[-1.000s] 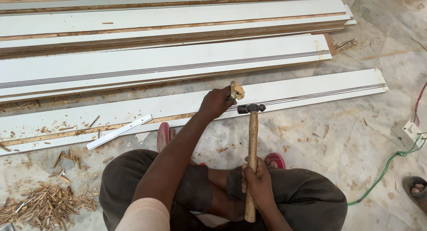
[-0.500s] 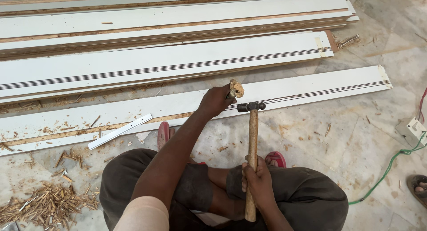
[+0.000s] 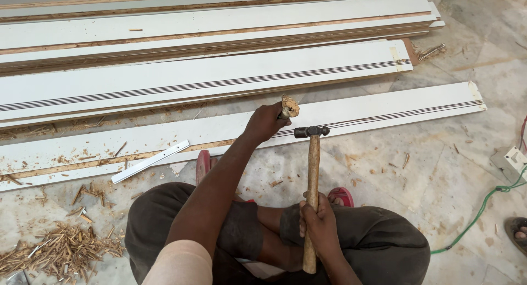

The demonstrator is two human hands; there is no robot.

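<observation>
Near the middle of the frame the left hand [image 3: 266, 122] is wrapping its fingers tightly around a chisel [image 3: 287, 106], whose battered wooden top is sticking up out of the fist while the blade end is hidden behind the hand. The chisel is standing on the long white grooved board [image 3: 384, 112] that is lying across the floor [image 3: 439, 170] from the left edge to the right. Lower down, right of centre, the right hand [image 3: 318, 227] is closing its fingers around the low end of a wooden-handled hammer [image 3: 312, 181], whose dark metal head is hovering just beside and below the chisel top, apart from it. The person is squatting in dark trousers, with red sandals [image 3: 340, 196] showing beneath. A thin white strip [image 3: 151, 161] is lying at the left, wood shavings [image 3: 60, 249] are piling in the lower left, more white boards [image 3: 192, 21] are stacking along the top, and a green cable [image 3: 480, 211] is trailing at the right.
</observation>
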